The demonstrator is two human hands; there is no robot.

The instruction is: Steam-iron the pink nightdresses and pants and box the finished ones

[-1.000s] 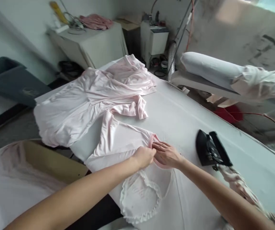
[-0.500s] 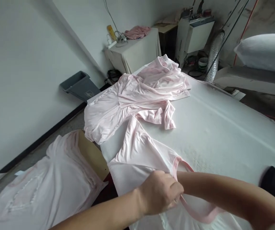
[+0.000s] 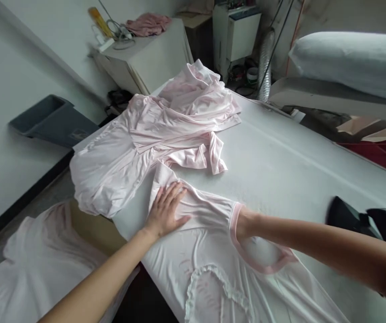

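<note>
A pale pink shirt (image 3: 199, 251) with a darker pink neckband and a ruffled trim on its front lies spread over the near part of the padded table. My left hand (image 3: 166, 210) rests flat on its sleeve, fingers stretched out and holding nothing. Through the neck opening goes my right hand (image 3: 245, 223); only its wrist end shows, and the fingers are hidden inside the fabric. Beyond the sleeve is a heap of similar pale pink garments (image 3: 179, 121). To the right of my right forearm stands a black object with a handle, like an iron (image 3: 350, 215).
The padded table (image 3: 280, 161) stretches to the right. More pale garments (image 3: 34, 264) lie lower left, beside a grey bin (image 3: 54, 121). A cloth-covered stand (image 3: 155, 54) with cables is at the back, and a white padded bolster (image 3: 350, 58) sits at far right.
My left hand has let go near the neckband and moved left onto the sleeve, now flat. My right arm is still in the neck opening. The shirt front lies more spread; the view has shifted right.
</note>
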